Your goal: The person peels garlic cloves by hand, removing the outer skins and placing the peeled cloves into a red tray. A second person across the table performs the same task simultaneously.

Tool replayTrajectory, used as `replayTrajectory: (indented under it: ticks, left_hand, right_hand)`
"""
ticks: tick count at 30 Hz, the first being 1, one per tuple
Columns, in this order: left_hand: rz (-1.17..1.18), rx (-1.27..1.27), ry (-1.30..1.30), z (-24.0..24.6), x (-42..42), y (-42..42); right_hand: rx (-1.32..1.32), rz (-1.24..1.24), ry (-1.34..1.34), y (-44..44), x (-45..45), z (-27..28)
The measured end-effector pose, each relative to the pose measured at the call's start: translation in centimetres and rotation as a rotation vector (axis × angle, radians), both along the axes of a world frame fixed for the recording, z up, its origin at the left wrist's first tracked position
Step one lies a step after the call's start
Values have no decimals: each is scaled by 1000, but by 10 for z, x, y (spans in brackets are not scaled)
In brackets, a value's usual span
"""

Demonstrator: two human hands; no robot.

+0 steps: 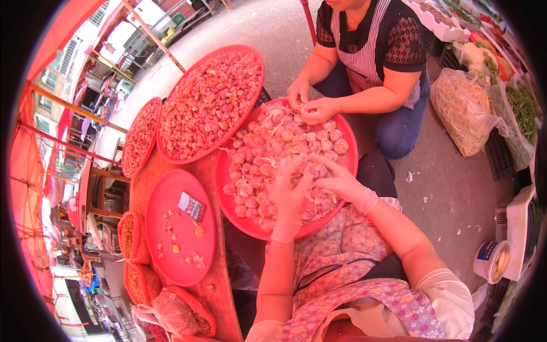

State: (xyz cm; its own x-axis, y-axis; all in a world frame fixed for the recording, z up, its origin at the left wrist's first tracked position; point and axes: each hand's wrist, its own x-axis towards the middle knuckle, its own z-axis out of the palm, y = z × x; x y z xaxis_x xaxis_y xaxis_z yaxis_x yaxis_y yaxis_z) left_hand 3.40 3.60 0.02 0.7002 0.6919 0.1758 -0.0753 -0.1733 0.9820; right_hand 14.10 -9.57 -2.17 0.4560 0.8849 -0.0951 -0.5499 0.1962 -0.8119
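Both of my hands wear thin, translucent gloves and are over a round red tray (351, 149) heaped with garlic bulbs (252, 169). My left hand (291, 188) is raised above the middle of the heap, its fingers curled; whether it holds something small cannot be told. My right hand (342, 181) has its thumb and fingers at a purplish garlic bulb (318, 171), which lies between the two hands; how firmly it is held is unclear. Loose papery skins (318, 209) lie below my hands. Across the tray, a co-worker's hands (314, 104) meet over the far edge, fingertips together.
Left of the tray, a wooden table (222, 265) bears a large tray of peeled-looking cloves or small bulbs (209, 98) and a red tray (154, 239) with a phone (192, 207) and a few cloves. The co-worker (376, 55) crouches opposite. Bagged vegetables (461, 107) and a plastic tub (487, 260) stand right.
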Motion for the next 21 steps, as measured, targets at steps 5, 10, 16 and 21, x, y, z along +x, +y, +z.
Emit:
replayTrajectory:
  ticks: [5, 10, 16, 21]
  left_hand:
    - [-198, 46, 301, 16, -1, 7]
    - [-107, 215, 236, 11, -1, 4]
    - [11, -441, 78, -18, -5, 4]
    - [40, -580, -6, -55, -17, 27]
  right_hand:
    - [-121, -60, -142, 8, -5, -7]
    - [-76, -87, -118, 8, -5, -11]
    - [-6, -17, -95, 6, -1, -19]
    - [114, 6, 203, -2, 1, -17]
